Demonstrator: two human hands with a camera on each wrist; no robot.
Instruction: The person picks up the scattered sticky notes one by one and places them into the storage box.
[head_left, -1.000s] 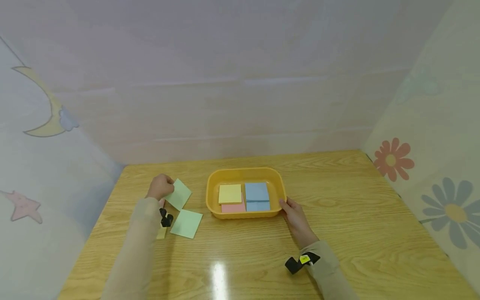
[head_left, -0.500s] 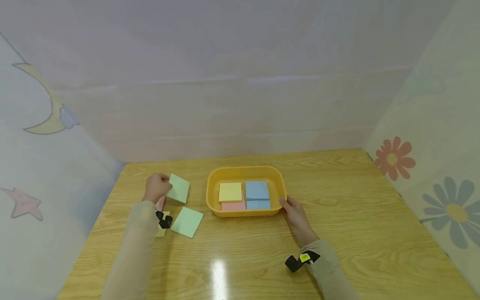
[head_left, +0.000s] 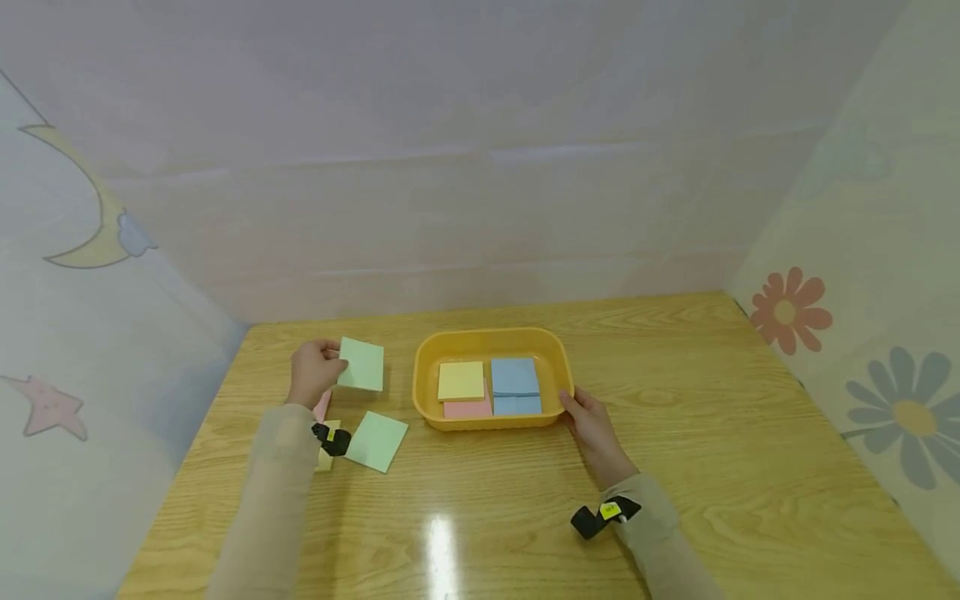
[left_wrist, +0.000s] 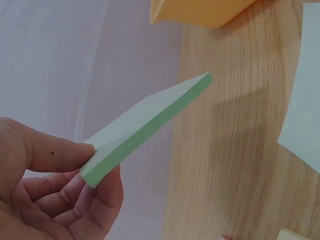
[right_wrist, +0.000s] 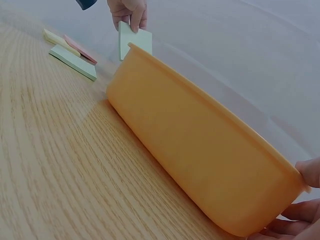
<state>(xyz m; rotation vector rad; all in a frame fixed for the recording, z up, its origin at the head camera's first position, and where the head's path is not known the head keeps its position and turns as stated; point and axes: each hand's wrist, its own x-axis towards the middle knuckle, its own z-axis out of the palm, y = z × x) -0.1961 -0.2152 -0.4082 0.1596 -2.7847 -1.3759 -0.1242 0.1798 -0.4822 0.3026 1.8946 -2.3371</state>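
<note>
My left hand (head_left: 313,372) pinches a green sticky-note pad (head_left: 362,365) between thumb and fingers, raised above the table; in the left wrist view the pad (left_wrist: 145,127) is seen tilted, its thick edge showing. With thumb and fingers, my right hand (head_left: 598,435) grips the near right corner of a yellow-orange tray (head_left: 491,425). Inside the tray, a yellow pad (head_left: 461,381) partly covers a pink pad (head_left: 467,409) on the left, and blue pads (head_left: 514,377) overlap on the right. The right wrist view shows my fingers at the tray's (right_wrist: 200,145) end.
Another green pad (head_left: 377,442) lies on the wooden table (head_left: 720,433), left of the tray. Beside it, partly hidden by my left wrist, are a pink pad (head_left: 322,406) and a yellow pad (head_left: 330,458). A pale curtain (head_left: 480,208) hangs behind the table.
The green pad in my left hand has risen from beside the other green pad and turned to face more squarely upright. My right hand has kept its grip on the tray.
</note>
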